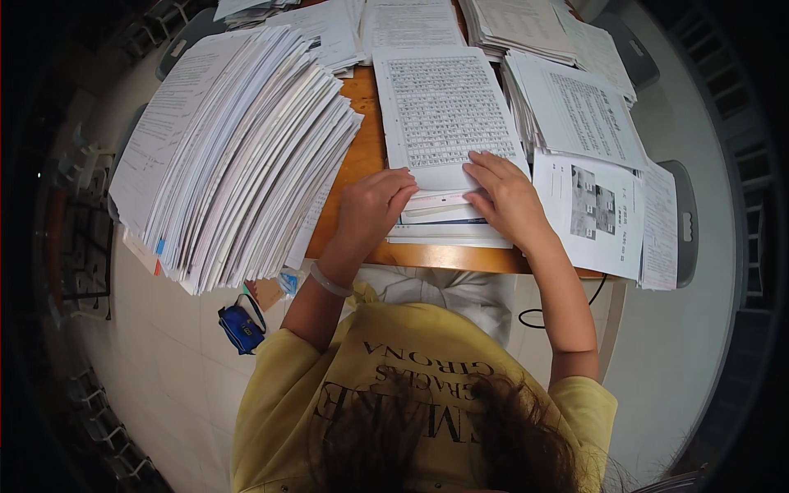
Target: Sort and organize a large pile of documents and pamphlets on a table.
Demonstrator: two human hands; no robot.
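Note:
A sheet of paper [448,107] covered in dense rows of handwriting lies on top of a small paper stack [448,234] in front of me. At its lower left corner, my left hand [374,207] is closed, with thumb and fingertips pinching the edge. My right hand [508,197] rests on the sheet's lower right, fingers stretched over the paper and thumb apart at the bottom edge. Beneath the sheet, the edges of other papers stick out toward me.
A tall, fanned pile of papers [238,156] leans at the left. More paper stacks [575,107] lie at the right, with a sheet bearing dark pictures [604,214], and others [411,25] at the back. The wooden table [349,164] shows between them. A blue bag [242,327] is on the floor.

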